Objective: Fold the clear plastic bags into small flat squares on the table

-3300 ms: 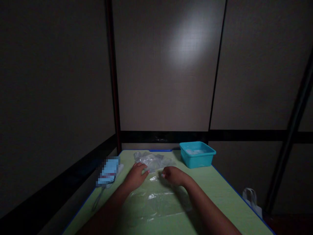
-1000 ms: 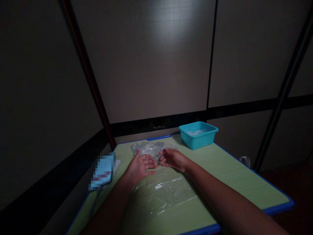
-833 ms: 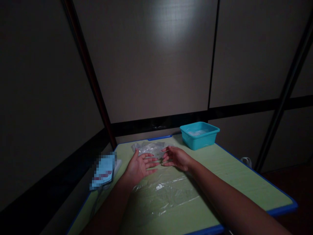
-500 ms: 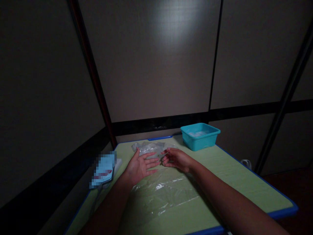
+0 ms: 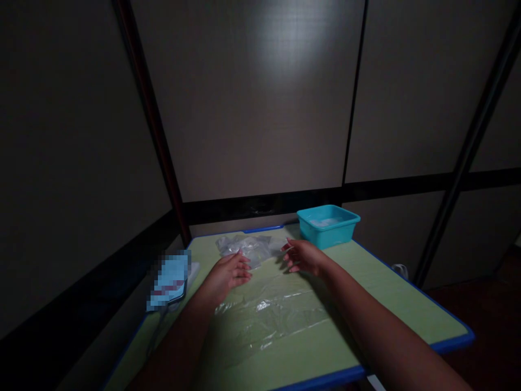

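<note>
Transparent, creased plastic film (image 5: 280, 315) lies on the pale-green, blue-edged table (image 5: 372, 279) between the forearms. Left to right: left hand (image 5: 228, 274) open, fingers loosely parted; right hand (image 5: 304, 257) open, half-curled; turquoise rectangular plastic basin (image 5: 331, 237), far right.

There's 1 desk (image 5: 378, 304), 1 teal basin (image 5: 331, 237), 1 crumpled clr plastic heap (image 5: 254, 248), 1 flat clr sheet (image 5: 280, 309), 1 pixelated lt-blue item (image 5: 169, 278) & 1 wht loop (image 5: 401, 267).
</note>
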`<state>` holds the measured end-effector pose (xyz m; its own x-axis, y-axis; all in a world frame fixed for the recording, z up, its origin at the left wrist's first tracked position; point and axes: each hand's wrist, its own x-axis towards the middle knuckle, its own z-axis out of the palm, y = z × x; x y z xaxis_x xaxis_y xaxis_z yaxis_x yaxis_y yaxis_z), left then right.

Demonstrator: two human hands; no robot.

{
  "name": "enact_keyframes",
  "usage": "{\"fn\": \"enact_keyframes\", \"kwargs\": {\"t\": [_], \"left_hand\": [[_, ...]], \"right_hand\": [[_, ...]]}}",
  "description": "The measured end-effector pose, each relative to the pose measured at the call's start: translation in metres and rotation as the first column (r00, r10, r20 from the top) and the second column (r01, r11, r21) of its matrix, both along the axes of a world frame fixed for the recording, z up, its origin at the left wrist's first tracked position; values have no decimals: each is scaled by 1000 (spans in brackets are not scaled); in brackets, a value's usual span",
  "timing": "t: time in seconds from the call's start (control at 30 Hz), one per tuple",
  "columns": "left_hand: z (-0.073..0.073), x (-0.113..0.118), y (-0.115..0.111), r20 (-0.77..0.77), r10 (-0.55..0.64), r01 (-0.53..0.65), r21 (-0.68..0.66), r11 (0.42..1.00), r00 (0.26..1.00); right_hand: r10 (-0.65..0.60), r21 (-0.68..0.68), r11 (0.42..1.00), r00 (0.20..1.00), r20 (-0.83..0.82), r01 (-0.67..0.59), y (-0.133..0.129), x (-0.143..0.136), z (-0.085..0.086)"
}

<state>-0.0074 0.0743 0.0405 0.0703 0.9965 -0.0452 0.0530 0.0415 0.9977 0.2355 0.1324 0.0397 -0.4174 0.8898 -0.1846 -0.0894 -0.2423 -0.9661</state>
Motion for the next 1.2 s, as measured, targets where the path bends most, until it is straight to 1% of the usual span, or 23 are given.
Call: {"fn": "enact_keyframes", "kwargs": {"t": [0.03,0.07,0.1,0.13,0.2,0.27,0.3,0.37,0.47,0.53,0.57,0.6,0.63,0.67,0.7,0.73,0.77,0.87,0.93,1.0,1.07,1.13,1.2], "left_hand": [[-3,-1,2,-169,64,-48,98,994,984],[-6,-3,4,-312,134,-77,188,979,941],[-9,-5,6,-417,196,-92,258,962,887],[-12,-7,8,-487,243,-97,306,947,839],[-17,-9,11,-551,293,-93,363,927,781],[-20,-10,12,-616,319,-57,406,912,720],[-21,-11,12,-646,322,-33,418,908,692],[-22,-10,12,-697,324,9,429,903,639],[-22,-11,10,-740,353,25,446,895,573],[-22,-12,9,-776,384,23,456,890,501],[-23,-12,8,-799,391,32,454,891,457],[-23,-13,7,-824,389,46,445,894,412],[-23,-13,6,-847,379,63,431,900,373],[-23,-14,6,-865,363,81,413,907,345],[-23,-14,5,-878,346,94,396,913,332],[-23,-14,5,-886,334,100,382,919,321],[-23,-14,4,-894,323,100,369,924,310],[-22,-15,4,-910,305,88,341,936,282],[-21,-16,4,-913,305,85,338,937,272],[-20,-17,4,-919,299,81,329,941,258],[-19,-19,3,-930,287,65,308,949,229],[-17,-20,2,-942,268,52,284,957,202],[-17,-21,2,-948,251,51,265,963,194]], "right_hand": [[-1,-4,1000,1000,30,1,2,3,0],[17,-15,1000,998,59,-16,3,5,0],[55,-35,998,995,87,-52,3,7,0],[108,-64,993,987,115,-101,3,7,-1],[233,-128,969,958,167,-213,2,5,-3],[323,-178,940,924,204,-290,0,1,-6],[342,-189,933,916,211,-305,-1,-1,-7],[340,-178,935,917,208,-306,-3,-4,-8],[320,-105,946,930,178,-306,-5,-5,-7],[273,28,958,941,201,-284,-5,-5,-4],[210,135,958,939,271,-253,-4,-4,-3],[117,254,941,922,369,-221,-3,-2,-2],[4,366,909,882,471,-200,-2,-1,-1],[-108,454,870,824,557,-193,0,1,-1],[-199,513,836,761,617,-198,2,2,-2],[-262,547,811,710,654,-205,3,4,-3],[-298,565,798,675,674,-212,4,5,-4],[-350,592,765,610,711,-251,4,7,-7],[-349,583,744,553,756,-328,2,8,-7],[-337,543,724,468,817,-425,0,8,-7],[-330,496,713,387,861,-496,0,9,-6],[-323,474,711,356,877,-519,0,9,-6],[-311,466,714,360,880,-522,1,9,-7]]}}
